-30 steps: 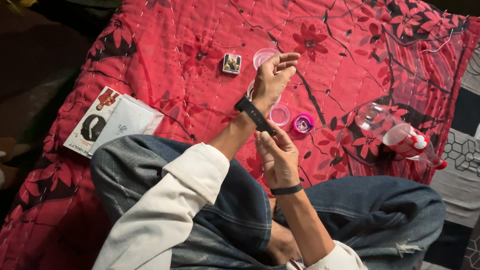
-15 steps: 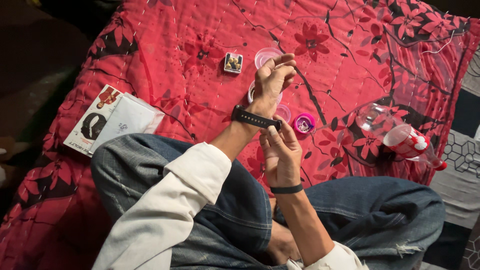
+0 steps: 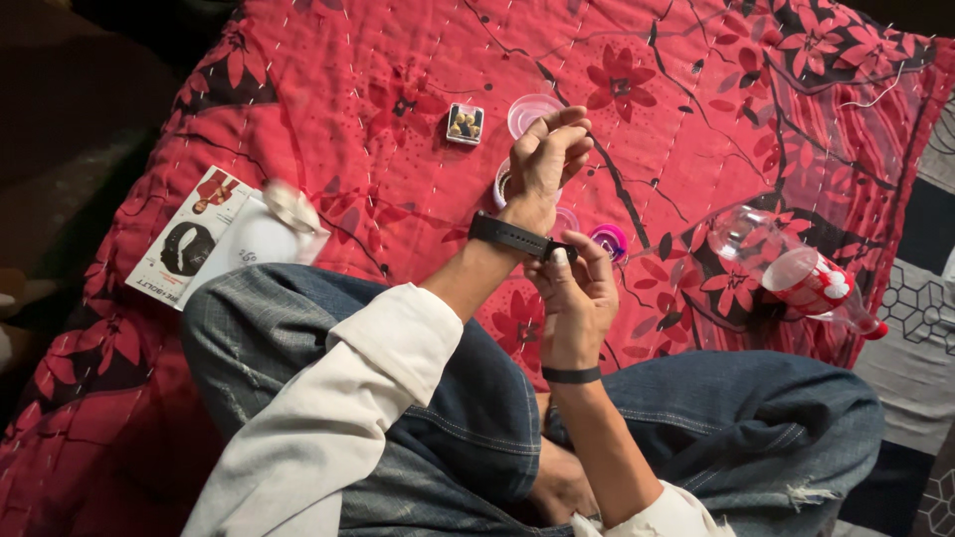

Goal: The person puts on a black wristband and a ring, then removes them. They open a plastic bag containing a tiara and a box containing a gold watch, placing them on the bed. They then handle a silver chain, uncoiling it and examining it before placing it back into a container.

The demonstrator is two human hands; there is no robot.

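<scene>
You're at the fastening step: the watch [image 3: 509,236] sits on your left wrist, left hand [image 3: 545,159] loosely curled and empty. Your right hand [image 3: 577,288] pinches the strap's end (buckle hidden). Next calls for threading it snugly.

A black watch strap [image 3: 509,237] wraps around the wrist of the left hand [image 3: 545,159], which is raised above the middle of the red flowered quilt [image 3: 378,119]. The strap is a flat, dark band lying crosswise on the wrist. The right hand [image 3: 577,298] pinches its end at the wrist's near side.
</scene>
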